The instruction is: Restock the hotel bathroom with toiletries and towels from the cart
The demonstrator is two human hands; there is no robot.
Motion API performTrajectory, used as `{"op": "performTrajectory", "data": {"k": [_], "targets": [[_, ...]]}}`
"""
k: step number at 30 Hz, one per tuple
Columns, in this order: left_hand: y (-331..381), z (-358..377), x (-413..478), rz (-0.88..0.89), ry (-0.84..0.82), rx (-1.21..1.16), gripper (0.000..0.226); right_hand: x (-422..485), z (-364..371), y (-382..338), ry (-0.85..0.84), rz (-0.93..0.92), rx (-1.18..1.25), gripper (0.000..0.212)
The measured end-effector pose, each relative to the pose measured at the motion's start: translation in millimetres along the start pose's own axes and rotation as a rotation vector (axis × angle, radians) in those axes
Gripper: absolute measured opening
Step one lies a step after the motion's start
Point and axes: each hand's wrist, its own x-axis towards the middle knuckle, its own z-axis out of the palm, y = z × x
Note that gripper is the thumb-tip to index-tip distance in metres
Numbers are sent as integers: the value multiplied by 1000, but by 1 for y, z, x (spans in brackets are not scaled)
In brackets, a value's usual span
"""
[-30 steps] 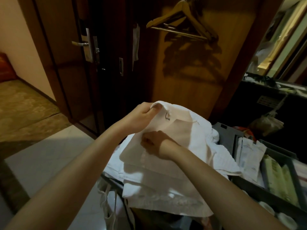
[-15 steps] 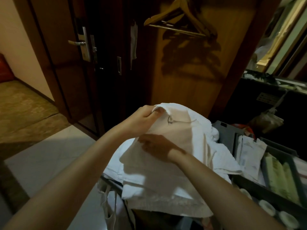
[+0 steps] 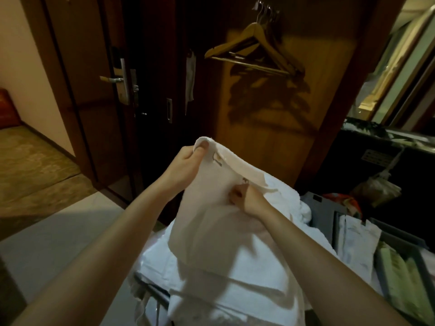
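Head view: your left hand (image 3: 188,162) and right hand (image 3: 246,200) both pinch the top edge of the soft, floppy towel (image 3: 211,227), held above the towel pile (image 3: 226,297); grab its corners so it hangs flat

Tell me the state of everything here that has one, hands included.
Left hand, gripping the top towel's corner, raised.
Right hand, pinching that towel's edge.
Towel stack, folded, beneath it.
Wooden hangers, hanging, bare.
Door, open.
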Motion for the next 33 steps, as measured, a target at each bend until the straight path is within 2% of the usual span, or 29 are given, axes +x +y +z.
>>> {"op": "performTrajectory", "data": {"k": [4, 6, 7, 10, 13, 16, 20, 22, 24, 27, 29, 31, 33], "targets": [[6, -8, 8, 15, 4, -33, 53, 18, 1, -18, -218, 106, -328, 30], [11, -10, 11, 34, -3, -56, 56, 25, 4, -24, -226, 118, -421, 59], [13, -11, 12, 40, -7, -68, 55, 27, 7, -26, -188, 110, -453, 68], [15, -14, 11, 34, -40, -81, 49, 27, 15, -33, -87, 90, -579, 52], [14, -17, 8, 21, -69, -79, 46, 23, 9, -42, -127, 64, -610, 35], [16, -20, 6, 22, -76, -92, 48, 30, -1, -46, -173, 107, -297, 16], [18, -19, 4, 34, -101, -88, 50, 40, 5, -39, -28, 155, 109, 35], [20, -17, 2, 51, -137, -88, 46, 38, 8, -37, -73, 135, 256, 33], [20, -13, -1, 61, -179, -95, 44, 34, 9, -35, -137, 72, 342, 30], [18, -7, -9, 69, -245, -72, 41, 26, 3, -24, -227, 56, 341, 26], [17, -4, -13, 64, -274, -54, 40, 17, -3, -9, -154, 135, 664, 8], [18, 1, -19, 68, -296, -54, 40, 6, -14, 10, -29, 236, 1048, 19], [18, 7, -23, 61, -333, -42, 38, -4, -28, 29, 119, 326, 1292, 21]]}}
